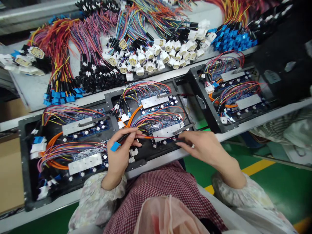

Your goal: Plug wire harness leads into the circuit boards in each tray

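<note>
My left hand (119, 156) is closed on a thin wire harness (159, 137) near its black-sleeved end, and a blue connector (115, 146) sticks out beside the fingers. The red wires run to the right, low across the front of a blue circuit board (168, 123) with a silver metal plate. At their far end my right hand (203, 144) pinches the wires between thumb and fingers; the tips themselves are partly hidden. Both hands hover over the front edge of a black tray (138, 164). White connectors (133, 154) lie just right of my left hand.
Another black tray (23, 162) with two wired boards stands left, and a third (219, 125) stands right. Behind lie heaps of harnesses with white connectors (156, 53), blue connectors (231, 39) and black ends (97, 76). A metal rail (156, 160) runs along the front.
</note>
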Available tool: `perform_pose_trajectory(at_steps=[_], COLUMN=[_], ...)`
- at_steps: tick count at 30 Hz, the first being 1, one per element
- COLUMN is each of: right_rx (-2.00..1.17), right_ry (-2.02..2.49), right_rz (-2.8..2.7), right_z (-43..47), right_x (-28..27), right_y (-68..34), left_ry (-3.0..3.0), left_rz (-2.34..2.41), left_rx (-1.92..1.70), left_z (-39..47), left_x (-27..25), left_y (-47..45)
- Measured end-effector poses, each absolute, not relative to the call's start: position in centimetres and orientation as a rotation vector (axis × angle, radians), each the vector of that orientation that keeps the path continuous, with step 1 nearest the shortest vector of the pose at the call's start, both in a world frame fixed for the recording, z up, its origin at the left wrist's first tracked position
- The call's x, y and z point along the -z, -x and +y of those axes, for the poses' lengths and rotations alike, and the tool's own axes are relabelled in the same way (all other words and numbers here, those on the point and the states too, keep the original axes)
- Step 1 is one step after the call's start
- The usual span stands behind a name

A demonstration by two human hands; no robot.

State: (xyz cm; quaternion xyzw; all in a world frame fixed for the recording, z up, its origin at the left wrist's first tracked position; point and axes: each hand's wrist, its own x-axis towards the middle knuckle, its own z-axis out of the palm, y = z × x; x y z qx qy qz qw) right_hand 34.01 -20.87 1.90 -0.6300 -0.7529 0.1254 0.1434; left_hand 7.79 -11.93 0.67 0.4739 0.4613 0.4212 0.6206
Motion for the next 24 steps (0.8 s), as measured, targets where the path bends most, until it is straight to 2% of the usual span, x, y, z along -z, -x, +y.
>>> perform_pose_trajectory(at_steps=[3,6,10,13,24], right_rx=[-0.128,0.086,-0.147,-0.195,-0.318], right_ry=[1.996,2.135,1.964,2.005,2.179], right_rz=[-2.096,-1.746,-1.680,-1.597,-1.531], right_z=[-21.0,-20.6,-19.8,-19.4,-18.8], right_x=[-1.9,-1.6,-0.3,1.1,1.8], right_y=[-34.6,-35.8,-35.8,-35.2,-35.0], left_ry=[-1.197,-1.646,-2.521,-2.841,-2.926], left_rz=[1.043,1.047,1.016,0.959,1.062], left_rx=[-0.951,-0.926,-0.698,-0.527,-0.432], left_z=[-11.8,-11.6,-11.5,-11.9,-12.8], left_x=[-0.6,-0.5,-0.2,0.2,0.6], left_y=[-7.4,-6.8,-5.9,-5.7,-5.8])
